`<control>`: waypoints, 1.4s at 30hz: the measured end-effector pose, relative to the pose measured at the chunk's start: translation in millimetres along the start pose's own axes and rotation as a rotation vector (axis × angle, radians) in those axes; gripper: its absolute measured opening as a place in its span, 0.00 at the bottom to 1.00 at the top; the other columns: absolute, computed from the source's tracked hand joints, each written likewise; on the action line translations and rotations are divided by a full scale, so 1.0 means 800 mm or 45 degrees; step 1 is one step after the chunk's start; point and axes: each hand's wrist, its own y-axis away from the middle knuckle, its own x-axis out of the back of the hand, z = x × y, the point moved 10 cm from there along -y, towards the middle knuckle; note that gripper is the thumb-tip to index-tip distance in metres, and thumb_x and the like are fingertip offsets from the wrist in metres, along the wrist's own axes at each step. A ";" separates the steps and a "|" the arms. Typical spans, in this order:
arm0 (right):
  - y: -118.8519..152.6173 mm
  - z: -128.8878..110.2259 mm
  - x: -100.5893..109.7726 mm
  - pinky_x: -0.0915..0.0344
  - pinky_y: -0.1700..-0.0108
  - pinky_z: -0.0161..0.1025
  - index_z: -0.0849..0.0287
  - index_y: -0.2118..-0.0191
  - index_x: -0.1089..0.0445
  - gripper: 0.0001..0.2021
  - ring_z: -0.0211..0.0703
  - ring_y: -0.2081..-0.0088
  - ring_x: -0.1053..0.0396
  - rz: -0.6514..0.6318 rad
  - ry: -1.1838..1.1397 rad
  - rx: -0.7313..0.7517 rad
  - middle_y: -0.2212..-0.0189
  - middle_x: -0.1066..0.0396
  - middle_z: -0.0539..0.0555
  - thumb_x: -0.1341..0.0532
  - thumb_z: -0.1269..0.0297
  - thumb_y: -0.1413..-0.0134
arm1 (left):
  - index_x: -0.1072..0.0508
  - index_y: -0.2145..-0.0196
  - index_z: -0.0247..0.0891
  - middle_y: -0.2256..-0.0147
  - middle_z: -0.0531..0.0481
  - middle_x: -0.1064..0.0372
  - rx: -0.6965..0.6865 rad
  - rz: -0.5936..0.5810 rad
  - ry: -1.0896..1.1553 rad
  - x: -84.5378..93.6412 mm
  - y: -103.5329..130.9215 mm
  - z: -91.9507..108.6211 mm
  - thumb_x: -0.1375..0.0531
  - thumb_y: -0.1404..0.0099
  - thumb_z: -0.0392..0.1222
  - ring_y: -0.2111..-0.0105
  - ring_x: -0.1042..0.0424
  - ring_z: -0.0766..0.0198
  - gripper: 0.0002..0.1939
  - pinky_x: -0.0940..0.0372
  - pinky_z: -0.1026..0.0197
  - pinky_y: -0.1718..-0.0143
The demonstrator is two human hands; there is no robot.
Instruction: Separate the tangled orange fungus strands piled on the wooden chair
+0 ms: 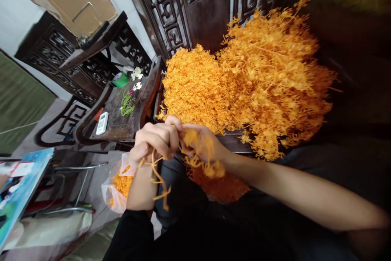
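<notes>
My left hand (157, 139) is closed round a thin orange branched piece (160, 179), which hangs below its fingers. Touching it on the right, my right hand (203, 139) is curled round a bunch of orange pieces (210, 167), blurred by motion; its fingertips are partly hidden. Both hands are above my lap, just in front of a large heap of orange branched pieces (269, 69). A denser part of the heap (195, 86) lies right behind my hands. Below my right hand, a reddish-orange mass (226, 187) rests near my legs.
To the left stands a dark wooden side table (117, 124) with a white remote (102, 123), a green tape roll (120, 79) and green stems (126, 104). A plastic bag (106, 191) with orange pieces is on the floor. A blue-topped table (36, 171) is at far left.
</notes>
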 end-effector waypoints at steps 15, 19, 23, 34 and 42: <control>-0.015 -0.095 0.052 0.38 0.66 0.35 0.62 0.64 0.22 0.12 0.36 0.70 0.35 0.167 0.600 0.342 0.77 0.34 0.49 0.36 0.57 0.37 | 0.21 0.60 0.37 0.66 0.49 0.21 0.718 0.368 -0.522 0.044 0.026 -0.083 0.28 0.43 0.53 0.67 0.23 0.64 0.19 0.30 0.62 0.64; -0.025 -0.072 0.062 0.47 0.77 0.34 0.61 0.56 0.23 0.18 0.32 0.80 0.44 0.117 0.457 0.148 0.81 0.39 0.45 0.36 0.49 0.37 | 0.22 0.66 0.35 0.77 0.53 0.27 0.919 0.440 -0.303 0.043 0.039 -0.110 0.27 0.46 0.54 0.79 0.30 0.67 0.20 0.34 0.64 0.75; -0.027 -0.066 0.080 0.53 0.81 0.34 0.60 0.60 0.27 0.21 0.31 0.83 0.49 0.211 0.369 0.081 0.85 0.42 0.43 0.37 0.43 0.39 | 0.30 0.69 0.38 0.79 0.57 0.31 0.882 0.614 -0.294 0.062 0.043 -0.111 0.33 0.37 0.59 0.86 0.41 0.73 0.21 0.47 0.67 0.84; -0.025 -0.078 0.065 0.33 0.60 0.40 0.61 0.48 0.21 0.22 0.44 0.62 0.25 0.079 0.839 0.140 0.62 0.21 0.57 0.38 0.49 0.37 | 0.31 0.58 0.38 0.79 0.57 0.29 0.775 0.660 -0.459 0.077 0.040 -0.102 0.33 0.35 0.54 0.79 0.33 0.71 0.18 0.42 0.69 0.75; -0.021 -0.082 0.061 0.38 0.57 0.39 0.61 0.60 0.24 0.17 0.43 0.61 0.29 0.056 1.014 0.222 0.63 0.23 0.54 0.42 0.52 0.34 | 0.23 0.57 0.37 0.72 0.54 0.29 0.892 0.504 -0.369 0.065 0.038 -0.109 0.26 0.45 0.50 0.76 0.35 0.72 0.22 0.42 0.68 0.75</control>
